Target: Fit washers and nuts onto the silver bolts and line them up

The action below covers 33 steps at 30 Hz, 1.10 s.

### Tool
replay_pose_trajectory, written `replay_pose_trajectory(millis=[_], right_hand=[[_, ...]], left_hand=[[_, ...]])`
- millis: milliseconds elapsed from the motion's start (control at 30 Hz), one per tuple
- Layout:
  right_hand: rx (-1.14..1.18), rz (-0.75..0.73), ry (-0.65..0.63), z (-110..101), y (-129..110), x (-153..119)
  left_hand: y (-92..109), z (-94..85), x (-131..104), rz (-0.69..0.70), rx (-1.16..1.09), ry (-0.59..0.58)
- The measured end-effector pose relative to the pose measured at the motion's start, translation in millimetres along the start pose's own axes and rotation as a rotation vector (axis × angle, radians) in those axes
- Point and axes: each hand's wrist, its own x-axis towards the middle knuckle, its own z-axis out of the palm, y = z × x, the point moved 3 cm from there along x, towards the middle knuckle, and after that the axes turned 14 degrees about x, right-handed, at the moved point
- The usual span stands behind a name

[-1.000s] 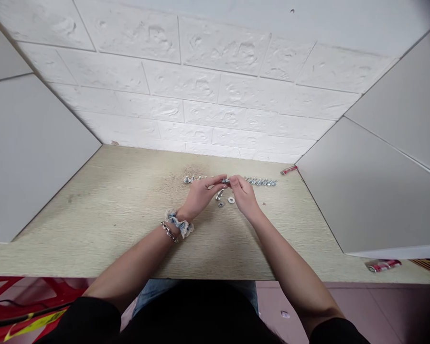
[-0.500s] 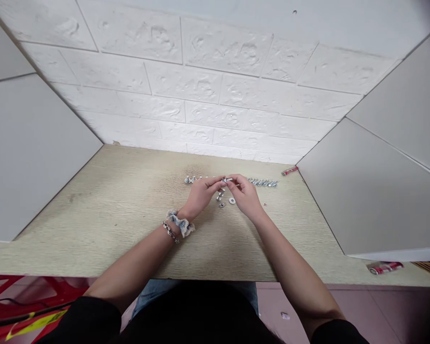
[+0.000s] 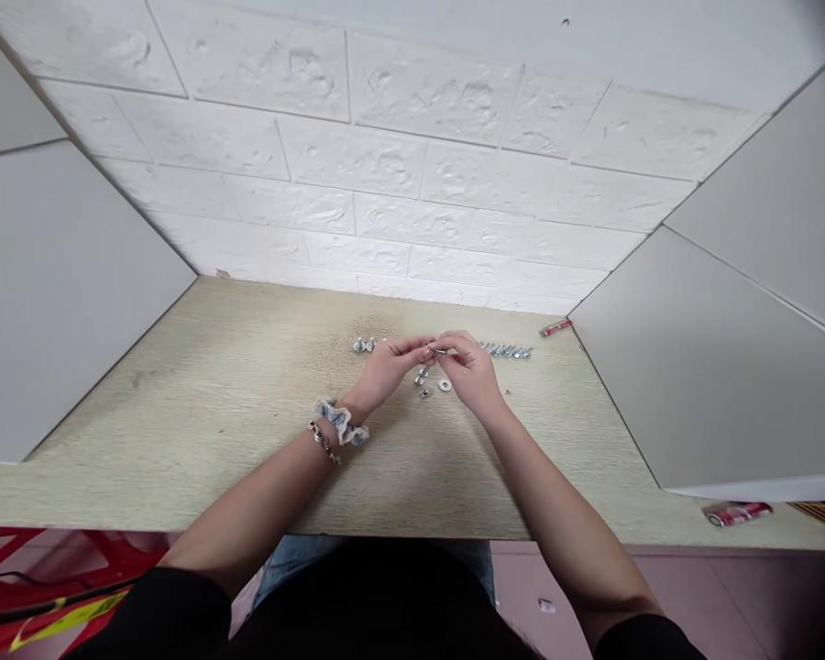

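Both hands meet over the middle of the table. My left hand is pinched on the head end of a small metal bolt. From the other side, the fingertips of my right hand close round the bolt's shank and hide most of it. Just below the hands lie another bolt, a nut and a flat washer. A row of bolts runs to the right behind my right hand, and a few more bolts stand to the left.
A white brick-patterned wall closes off the back of the wooden table. Grey panels stand at left and right. One red battery lies at the back right, another red cylinder near the front right edge.
My right fingers have moved slightly left and now cover more of the bolt's shank. My left wrist has shifted a little to the left. The loose parts on the table stay put.
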Motion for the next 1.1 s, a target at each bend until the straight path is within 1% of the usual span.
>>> replay_pose_trajectory(millis=[67, 133, 267, 367, 467, 567, 633, 733, 833, 967, 1033, 1100], right_hand=[[0.029, -0.005, 0.014, -1, -1, 0], [0.039, -0.009, 0.048, -2, -2, 0], [0.055, 0.090, 0.119, -4, -1, -1], [0.024, 0.139, 0.089, -3, 1, -1], [-0.016, 0.117, 0.050, -1, 3, -1], [-0.022, 0.090, 0.036, -1, 4, -1], [0.000, 0.102, 0.032, 0, 4, -1], [0.073, 0.150, 0.039, 2, 4, -2], [0.109, 0.161, 0.041, 2, 1, -2], [0.061, 0.046, 0.024, 3, -3, -2], [0.053, -0.006, 0.022, 3, -2, -2], [0.071, -0.029, 0.048, 2, -1, -2]], left_hand=[[2, 0.0, 0, 0.021, 0.027, -0.007], [3, -0.5, 0, 0.036, 0.060, 0.010], [4, -2.2, -2, 0.050, 0.110, 0.102], [6, -3.3, -4, 0.104, 0.241, 0.161], [8, -4.1, -7, 0.171, 0.391, 0.192], [11, -5.5, -8, 0.201, 0.472, 0.210], [11, -6.6, -8, 0.198, 0.499, 0.223], [8, -7.1, -5, 0.155, 0.426, 0.215], [1, -4.8, -2, 0.091, 0.256, 0.151], [-1, -1.3, 1, 0.013, 0.042, 0.079], [0, -0.4, 1, -0.009, -0.021, 0.062], [1, -0.1, 1, -0.016, -0.051, 0.057]])
